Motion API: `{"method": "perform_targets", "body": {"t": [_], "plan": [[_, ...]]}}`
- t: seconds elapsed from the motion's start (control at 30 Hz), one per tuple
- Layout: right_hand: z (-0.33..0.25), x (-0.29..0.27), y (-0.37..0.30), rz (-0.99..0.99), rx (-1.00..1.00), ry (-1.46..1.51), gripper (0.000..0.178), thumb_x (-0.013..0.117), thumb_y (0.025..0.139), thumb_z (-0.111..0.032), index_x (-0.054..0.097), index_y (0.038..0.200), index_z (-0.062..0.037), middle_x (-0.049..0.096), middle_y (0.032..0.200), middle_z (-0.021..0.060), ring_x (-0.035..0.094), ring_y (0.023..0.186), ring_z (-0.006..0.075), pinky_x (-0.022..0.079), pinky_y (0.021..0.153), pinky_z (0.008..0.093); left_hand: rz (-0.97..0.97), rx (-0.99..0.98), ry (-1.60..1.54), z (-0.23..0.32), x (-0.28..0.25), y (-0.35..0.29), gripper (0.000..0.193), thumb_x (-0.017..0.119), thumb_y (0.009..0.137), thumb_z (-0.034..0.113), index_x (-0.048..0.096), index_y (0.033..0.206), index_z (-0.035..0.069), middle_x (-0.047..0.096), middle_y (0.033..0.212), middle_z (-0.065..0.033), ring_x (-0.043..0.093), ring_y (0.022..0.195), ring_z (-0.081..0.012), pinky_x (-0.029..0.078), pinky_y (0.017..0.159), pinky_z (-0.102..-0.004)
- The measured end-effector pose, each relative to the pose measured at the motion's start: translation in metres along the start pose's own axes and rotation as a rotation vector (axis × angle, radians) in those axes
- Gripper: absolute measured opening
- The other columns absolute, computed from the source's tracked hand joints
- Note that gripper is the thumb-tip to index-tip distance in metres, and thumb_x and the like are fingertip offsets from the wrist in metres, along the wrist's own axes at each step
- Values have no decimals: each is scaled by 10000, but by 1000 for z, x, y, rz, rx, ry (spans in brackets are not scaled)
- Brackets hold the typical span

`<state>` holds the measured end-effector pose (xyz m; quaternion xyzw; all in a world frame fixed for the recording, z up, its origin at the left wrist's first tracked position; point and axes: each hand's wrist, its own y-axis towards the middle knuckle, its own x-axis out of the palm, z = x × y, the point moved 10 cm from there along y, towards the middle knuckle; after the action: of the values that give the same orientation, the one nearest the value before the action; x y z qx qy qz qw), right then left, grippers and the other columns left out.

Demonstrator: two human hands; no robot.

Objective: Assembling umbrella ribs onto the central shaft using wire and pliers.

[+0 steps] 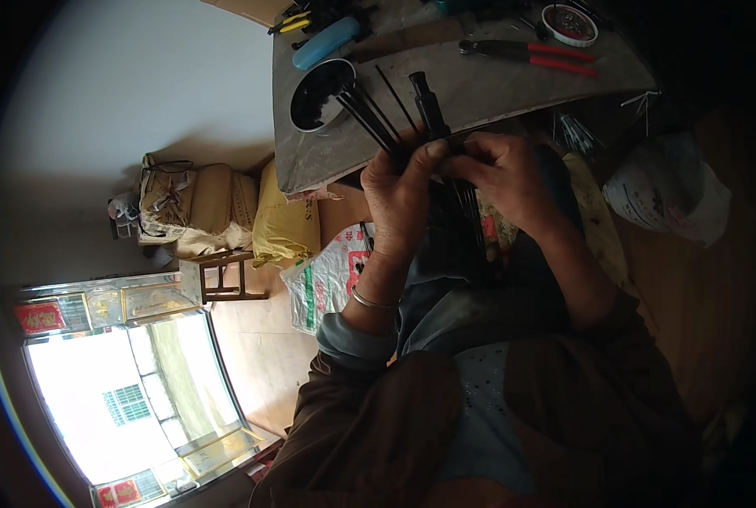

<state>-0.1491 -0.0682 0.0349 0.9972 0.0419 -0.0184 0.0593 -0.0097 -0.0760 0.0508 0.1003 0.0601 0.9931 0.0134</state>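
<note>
My left hand is closed around a bundle of thin black rods, its thumb pressed near their meeting point. Some rods fan out to the upper left, and more black rods hang down between my hands. From the middle of the bundle a dark stepped tube points up past the table's edge. My right hand pinches with thumb and fingers at the tube's lower end, close to my left thumb. Whatever small piece lies between its fingertips is hidden.
On the grey table stand a bowl with black and white contents, a blue case, red-handled pliers and a round white dish. Sacks and a wooden stool stand left; a white plastic bag lies right.
</note>
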Motion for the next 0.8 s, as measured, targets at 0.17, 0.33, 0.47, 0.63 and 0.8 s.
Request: {"method": "perform_targets", "body": {"t": [0.17, 0.33, 0.47, 0.63, 0.8], "plan": [[22, 6, 5, -92, 166, 102, 226, 743, 785, -253, 680, 806, -38, 567, 612, -28, 502, 555, 55, 392, 519, 221, 3, 11, -40, 3, -2, -4, 244, 687, 842, 47, 639, 1077, 5, 685, 918, -52, 621, 819, -101, 501, 743, -238], [36, 16, 5, -147, 258, 299, 227, 739, 784, -291, 667, 773, -76, 558, 625, -52, 493, 559, 46, 376, 518, 208, 8, 28, -30, 4, -4, -9, 262, 684, 848, 56, 629, 1100, 7, 682, 910, -49, 619, 820, -102, 502, 748, -242], [44, 22, 3, -155, 336, 330, 282, 725, 791, -348, 657, 783, -75, 587, 683, -44, 517, 601, 43, 405, 548, 202, 20, 62, 15, 6, -5, -13, 278, 677, 858, 67, 620, 1125, 10, 677, 939, -49, 612, 838, -98, 497, 766, -242], [46, 32, 5, -251, 353, 400, 299, 725, 795, -369, 650, 788, -80, 585, 692, -42, 526, 620, 44, 415, 557, 205, 0, 54, 38, 10, -5, -16, 292, 670, 870, 88, 612, 1147, 14, 673, 967, -53, 606, 864, -97, 490, 791, -243], [37, 31, 0, -212, 324, 326, 261, 731, 806, -321, 642, 776, -77, 557, 642, -43, 504, 569, 39, 384, 518, 189, 5, -26, 0, 5, -8, -16, 310, 649, 892, 125, 600, 1170, -1, 669, 979, -61, 598, 893, -100, 484, 812, -247]]}}
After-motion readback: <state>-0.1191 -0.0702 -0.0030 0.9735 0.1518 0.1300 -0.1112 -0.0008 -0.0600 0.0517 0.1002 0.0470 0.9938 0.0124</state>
